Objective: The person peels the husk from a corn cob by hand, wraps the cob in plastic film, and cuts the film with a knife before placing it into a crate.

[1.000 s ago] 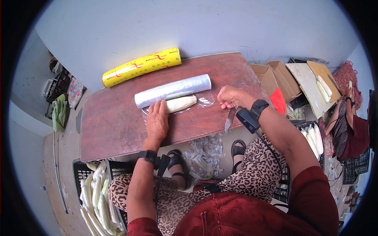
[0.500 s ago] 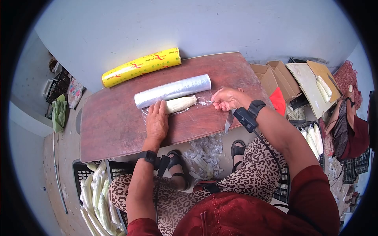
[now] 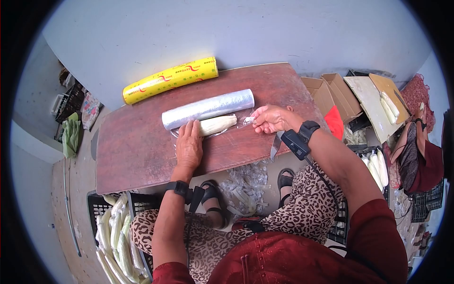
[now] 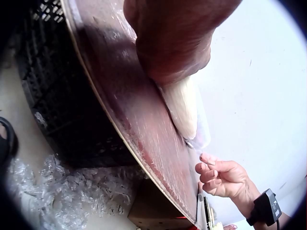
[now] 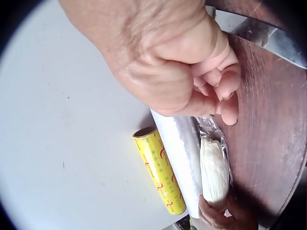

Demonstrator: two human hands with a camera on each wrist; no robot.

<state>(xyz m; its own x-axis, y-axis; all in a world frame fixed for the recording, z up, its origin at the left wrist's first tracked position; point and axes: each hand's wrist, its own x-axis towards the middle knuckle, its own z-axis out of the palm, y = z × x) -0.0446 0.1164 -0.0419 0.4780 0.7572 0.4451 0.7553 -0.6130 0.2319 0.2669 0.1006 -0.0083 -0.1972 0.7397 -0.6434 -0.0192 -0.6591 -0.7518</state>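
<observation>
An ear of corn in pale husk lies on the brown table, alongside a roll of clear cling film. My left hand grips its left part, fingers over the top; the right wrist view shows fingers on both sides of the husk. Cling film lies under the corn and past its right end. There my right hand pinches the gathered film edge between thumb and finger. A knife has its blade showing just below the right hand, its handle hidden.
A yellow printed roll lies along the table's back, by the wall. Crates of wrapped corn stand at lower left. Crumpled film covers the floor under the table. Cardboard boxes and another person are at right.
My right hand has moved left to the film past the corn's end and pinched it, and the film has bunched up there. The left hand stays on the corn.
</observation>
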